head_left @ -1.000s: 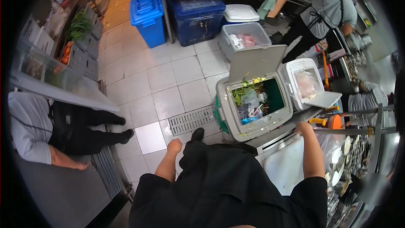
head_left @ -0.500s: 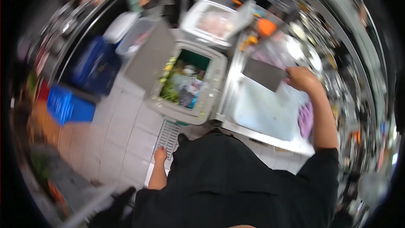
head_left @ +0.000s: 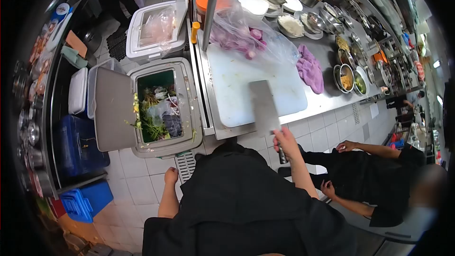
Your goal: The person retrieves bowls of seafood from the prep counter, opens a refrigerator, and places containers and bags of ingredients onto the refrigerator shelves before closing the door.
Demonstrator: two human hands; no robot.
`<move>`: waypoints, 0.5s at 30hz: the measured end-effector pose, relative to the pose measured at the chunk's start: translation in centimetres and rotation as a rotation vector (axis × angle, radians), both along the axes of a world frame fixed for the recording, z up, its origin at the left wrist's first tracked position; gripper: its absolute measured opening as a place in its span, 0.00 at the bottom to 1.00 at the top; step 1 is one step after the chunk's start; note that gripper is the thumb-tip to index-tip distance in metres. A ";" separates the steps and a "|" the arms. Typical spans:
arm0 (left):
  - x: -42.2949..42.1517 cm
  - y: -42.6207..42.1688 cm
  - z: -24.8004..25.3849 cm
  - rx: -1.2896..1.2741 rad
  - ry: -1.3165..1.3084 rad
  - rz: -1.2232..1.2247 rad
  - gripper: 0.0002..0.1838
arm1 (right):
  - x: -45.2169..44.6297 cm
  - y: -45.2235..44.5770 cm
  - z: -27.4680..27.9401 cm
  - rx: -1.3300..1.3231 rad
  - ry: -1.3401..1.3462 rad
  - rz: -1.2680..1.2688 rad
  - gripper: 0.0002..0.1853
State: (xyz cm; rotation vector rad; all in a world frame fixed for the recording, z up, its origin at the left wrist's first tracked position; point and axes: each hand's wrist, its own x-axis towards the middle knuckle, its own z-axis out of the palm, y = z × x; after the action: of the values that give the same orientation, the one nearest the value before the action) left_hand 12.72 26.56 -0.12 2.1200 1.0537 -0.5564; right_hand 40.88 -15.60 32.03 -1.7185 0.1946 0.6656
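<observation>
My right hand is closed round the dark handle of a cleaver, whose wide grey blade points up over the near edge of a white cutting board. Low at my side, to the left, my left hand is curled closed, with no object showing in it. Behind the board lies a clear plastic bag with purple onions. A purple cloth rests on the steel counter right of the board.
An open grey bin of vegetable scraps stands left of the counter, beside a white container. Blue bins are farther left. Metal bowls line the counter's right part. A person in black stands close at the right.
The view has swung right, bringing the board and counter to the middle. My right hand, at the counter's edge a second ago, now has the cleaver in front of me. My left hand remains low.
</observation>
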 end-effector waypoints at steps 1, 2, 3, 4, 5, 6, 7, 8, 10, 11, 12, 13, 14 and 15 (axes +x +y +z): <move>0.2 0.1 -0.4 0.001 0.000 -0.005 0.16 | 0.0 -2.0 -0.7 -0.042 -0.042 -0.110 0.15; 0.3 0.3 -0.9 -0.007 -0.027 -0.016 0.16 | 0.3 -3.8 -1.4 -0.083 -0.085 -0.217 0.15; 0.4 0.3 -1.4 -0.015 -0.056 -0.025 0.17 | 1.0 -5.1 -1.9 -0.081 -0.087 -0.217 0.15; -0.2 -0.1 -2.0 -0.017 -0.052 -0.025 0.17 | 1.2 -6.3 -2.1 -0.166 -0.144 -0.336 0.14; -0.3 -0.4 -2.6 -0.062 -0.030 -0.020 0.17 | 1.6 -7.1 -2.5 -0.249 -0.208 -0.453 0.14; 0.4 -0.5 -3.0 -0.106 -0.017 -0.017 0.18 | 2.4 -6.9 -2.7 -0.246 -0.220 -0.454 0.14; 0.8 -1.1 -2.1 -0.106 -0.021 -0.019 0.18 | 3.0 -6.4 -2.8 -0.291 -0.221 -0.460 0.14; 0.7 -1.9 -1.2 -0.111 -0.028 -0.001 0.19 | 3.5 -5.7 -3.1 -0.337 -0.218 -0.466 0.14; 0.2 -2.8 -1.1 -0.130 -0.037 0.044 0.20 | 4.6 -1.5 -2.4 -0.514 -0.269 -0.291 0.17; 0.0 -3.0 -1.1 -0.128 -0.039 0.042 0.20 | 5.2 0.5 -3.2 -0.591 -0.279 -0.164 0.19; -0.2 -3.2 -1.1 -0.111 -0.008 0.001 0.20 | 4.7 4.0 -1.6 -0.652 -0.322 -0.037 0.21; -0.6 -3.3 -1.1 -0.094 0.024 -0.039 0.20 | 5.0 5.6 -4.9 -0.674 -0.475 0.057 0.22; -0.9 -3.3 -1.6 -0.089 0.021 -0.036 0.20 | 4.5 8.7 -2.9 -0.641 -0.481 0.191 0.22; -1.3 -3.2 -2.5 -0.091 0.043 -0.024 0.20 | 4.0 11.9 0.2 -0.605 -0.487 0.327 0.23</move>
State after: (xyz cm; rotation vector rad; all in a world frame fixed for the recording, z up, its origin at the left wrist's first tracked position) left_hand 11.43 23.38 -2.60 2.0521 1.0087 -0.6519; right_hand 44.91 -3.67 32.25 -2.4744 -0.2607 0.4172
